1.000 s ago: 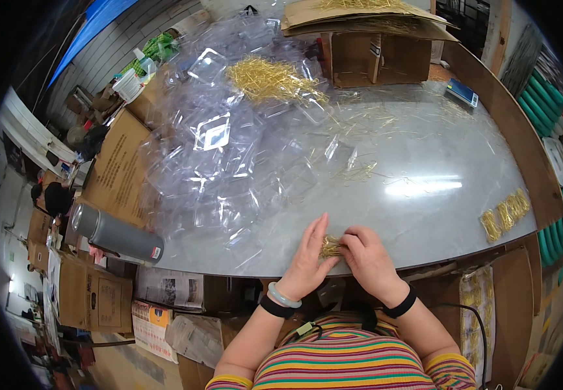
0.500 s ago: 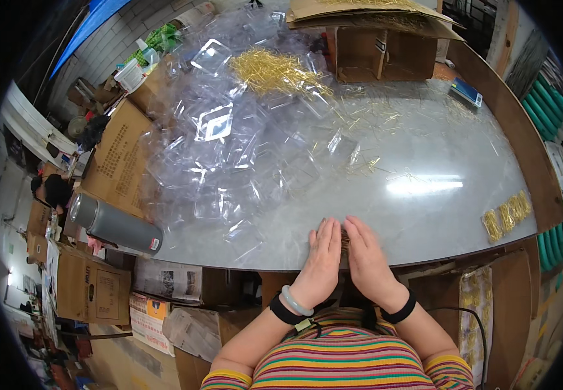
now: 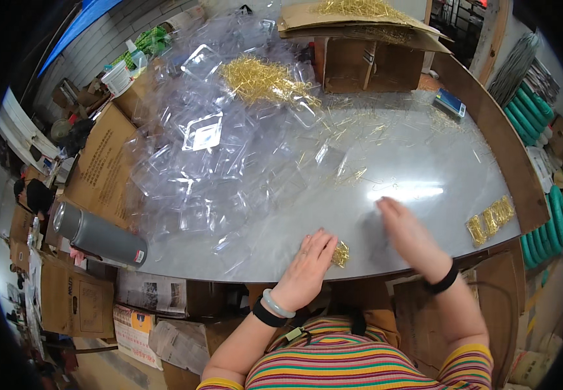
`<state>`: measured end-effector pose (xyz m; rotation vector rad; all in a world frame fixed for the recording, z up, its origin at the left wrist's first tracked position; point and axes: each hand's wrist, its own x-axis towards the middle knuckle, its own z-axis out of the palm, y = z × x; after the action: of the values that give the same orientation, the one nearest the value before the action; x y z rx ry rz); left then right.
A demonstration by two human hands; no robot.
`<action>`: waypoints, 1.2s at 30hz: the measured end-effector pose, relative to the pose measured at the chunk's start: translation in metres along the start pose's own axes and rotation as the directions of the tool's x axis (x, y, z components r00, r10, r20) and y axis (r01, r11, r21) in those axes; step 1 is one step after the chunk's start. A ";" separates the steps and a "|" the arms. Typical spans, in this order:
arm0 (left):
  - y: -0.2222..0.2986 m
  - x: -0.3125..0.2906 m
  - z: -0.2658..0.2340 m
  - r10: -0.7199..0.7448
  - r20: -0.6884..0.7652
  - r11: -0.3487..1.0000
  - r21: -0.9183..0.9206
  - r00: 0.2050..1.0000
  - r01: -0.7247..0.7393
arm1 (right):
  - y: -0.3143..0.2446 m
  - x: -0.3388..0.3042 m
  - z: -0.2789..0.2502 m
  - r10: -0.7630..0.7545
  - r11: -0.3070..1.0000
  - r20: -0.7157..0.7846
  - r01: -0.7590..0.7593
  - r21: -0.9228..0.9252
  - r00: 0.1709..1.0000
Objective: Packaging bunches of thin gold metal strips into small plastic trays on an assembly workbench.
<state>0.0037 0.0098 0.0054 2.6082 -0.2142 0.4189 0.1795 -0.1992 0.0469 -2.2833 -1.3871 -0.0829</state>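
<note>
My left hand point(image 3: 305, 268) rests at the table's front edge, its fingers closed along the left side of a small clear pack of gold wire pins point(image 3: 340, 254). Part of that pack is hidden behind the fingers. To the right, my right hand point(image 3: 410, 232) is raised over the tabletop, smeared by motion, with its fingers stretched out and nothing visible in them. A row of filled packs of gold pins point(image 3: 491, 220) lies by the right edge. Farther back, a heap of loose gold pins point(image 3: 262, 78) sits on many clear plastic boxes point(image 3: 197, 162).
A grey flask point(image 3: 103, 235) lies at the left edge beside a cardboard flap point(image 3: 99, 159). An open cardboard box point(image 3: 343, 65) stands at the back, with more pins on top. A small blue box point(image 3: 449, 103) lies back right, near the cardboard rim point(image 3: 499, 130). Loose pins point(image 3: 353, 175) are scattered mid-table.
My hands were together around the pack; now they are apart. My right hand has swung away to the right and forward, while the left stays by the pack, which now shows. The view has shifted slightly.
</note>
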 end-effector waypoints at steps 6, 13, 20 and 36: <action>-0.002 0.003 0.004 0.028 -0.020 0.997 -0.073 0.999 -0.029 | 0.059 0.048 -0.008 0.349 0.854 0.256 -0.193 -0.483 0.901; -0.005 0.000 0.003 0.038 -0.068 0.997 -0.058 0.997 -0.042 | -0.049 0.025 0.039 -0.178 0.722 0.183 0.255 -0.643 0.967; -0.005 0.001 0.001 0.044 -0.053 0.998 -0.038 0.998 -0.046 | -0.002 0.104 0.015 -0.249 0.891 0.163 0.292 -0.347 0.955; -0.008 -0.001 0.007 0.059 -0.094 0.998 -0.022 0.994 -0.061 | 0.022 0.027 -0.024 0.147 0.988 0.316 -0.126 -0.087 0.937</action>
<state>0.0066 0.0131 -0.0037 2.5558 -0.2653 0.5538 0.2159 -0.1953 0.0681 -2.5253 -1.3894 0.3073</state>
